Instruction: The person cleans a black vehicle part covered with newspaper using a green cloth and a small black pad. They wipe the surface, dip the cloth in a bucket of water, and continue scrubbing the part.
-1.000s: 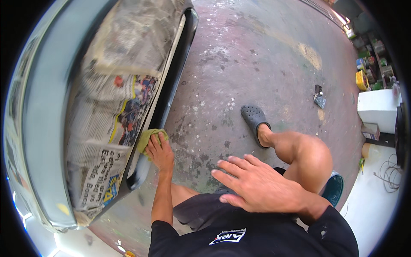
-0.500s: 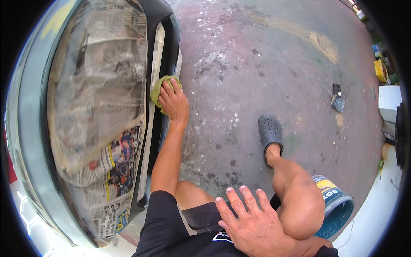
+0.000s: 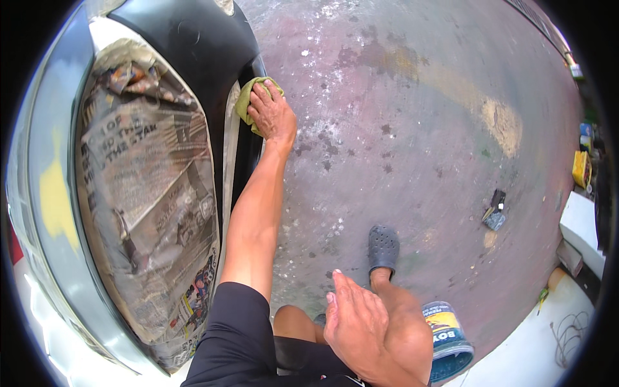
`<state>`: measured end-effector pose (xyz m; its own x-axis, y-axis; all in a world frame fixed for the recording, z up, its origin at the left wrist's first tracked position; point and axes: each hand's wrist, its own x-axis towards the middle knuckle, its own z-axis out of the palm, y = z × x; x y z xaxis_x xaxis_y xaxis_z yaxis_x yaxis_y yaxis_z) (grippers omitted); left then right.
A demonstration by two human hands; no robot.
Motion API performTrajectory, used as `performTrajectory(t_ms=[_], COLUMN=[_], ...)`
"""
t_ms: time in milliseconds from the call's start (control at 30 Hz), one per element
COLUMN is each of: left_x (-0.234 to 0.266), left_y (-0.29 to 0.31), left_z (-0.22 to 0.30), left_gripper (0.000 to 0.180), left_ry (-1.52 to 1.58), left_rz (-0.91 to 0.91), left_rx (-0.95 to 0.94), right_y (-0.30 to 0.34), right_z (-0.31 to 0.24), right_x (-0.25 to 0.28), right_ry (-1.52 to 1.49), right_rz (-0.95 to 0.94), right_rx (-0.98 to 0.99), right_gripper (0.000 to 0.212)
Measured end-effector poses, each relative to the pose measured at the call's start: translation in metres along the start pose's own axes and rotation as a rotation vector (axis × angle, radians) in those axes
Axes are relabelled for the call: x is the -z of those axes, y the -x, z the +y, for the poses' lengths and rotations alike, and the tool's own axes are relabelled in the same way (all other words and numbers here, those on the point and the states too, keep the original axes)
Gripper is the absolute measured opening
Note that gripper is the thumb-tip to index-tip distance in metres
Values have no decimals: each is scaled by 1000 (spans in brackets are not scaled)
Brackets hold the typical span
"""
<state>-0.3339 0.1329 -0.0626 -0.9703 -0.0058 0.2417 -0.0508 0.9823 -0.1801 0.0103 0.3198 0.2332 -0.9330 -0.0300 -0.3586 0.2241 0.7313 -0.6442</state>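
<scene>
My left hand (image 3: 273, 117) is closed on a yellow-green cloth (image 3: 250, 106), pressing it against the black curved car panel (image 3: 187, 45) beside a pale masking strip (image 3: 229, 155). The fingers lie bent over the cloth, and its underside is hidden. To the left of the arm, newspaper (image 3: 151, 187) covers a long opening in the car, framed by black trim. My right hand (image 3: 358, 322) hovers in front of my bent right leg, its fingers stretched out with nothing in them; whether it touches the leg I cannot tell.
A teal paint bucket (image 3: 451, 348) lies tipped beside my right leg. A dark clog (image 3: 383, 248) is on my foot. Small dark objects (image 3: 495, 211) lie on the stained floor. Along the right edge are a yellow container (image 3: 581, 169) and a white box (image 3: 583, 222). Yellow filler (image 3: 57, 200) marks the grey bodywork.
My view has shifted forward along the car, showing more black panel. My left hand has slid the cloth farther along it. My right hand has turned, its fingers now closer together.
</scene>
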Motion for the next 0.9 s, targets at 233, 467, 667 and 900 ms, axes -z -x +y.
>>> performTrajectory(t_ms=[233,467,667,900], left_x=[-8,21,-14,35], left_y=[-66,-31,-113,-49], left_z=[5,-16,-5,-42], left_gripper=[60,58,54,43], left_ry=[-115,-68,-236,172], left_rz=[-83,-73,-183,-413], left_rx=[-230,-406,-358,-531], right_y=[-30,-54,-61,-50], right_z=[5,-1,-11,-31], right_x=[-12,-16,-25,-27], right_ry=[-80,-181,-237,-794], right_rz=[-93,-215,-143,23], right_rx=[-164,-299,-323,-670], right_gripper=[41,40,38,40])
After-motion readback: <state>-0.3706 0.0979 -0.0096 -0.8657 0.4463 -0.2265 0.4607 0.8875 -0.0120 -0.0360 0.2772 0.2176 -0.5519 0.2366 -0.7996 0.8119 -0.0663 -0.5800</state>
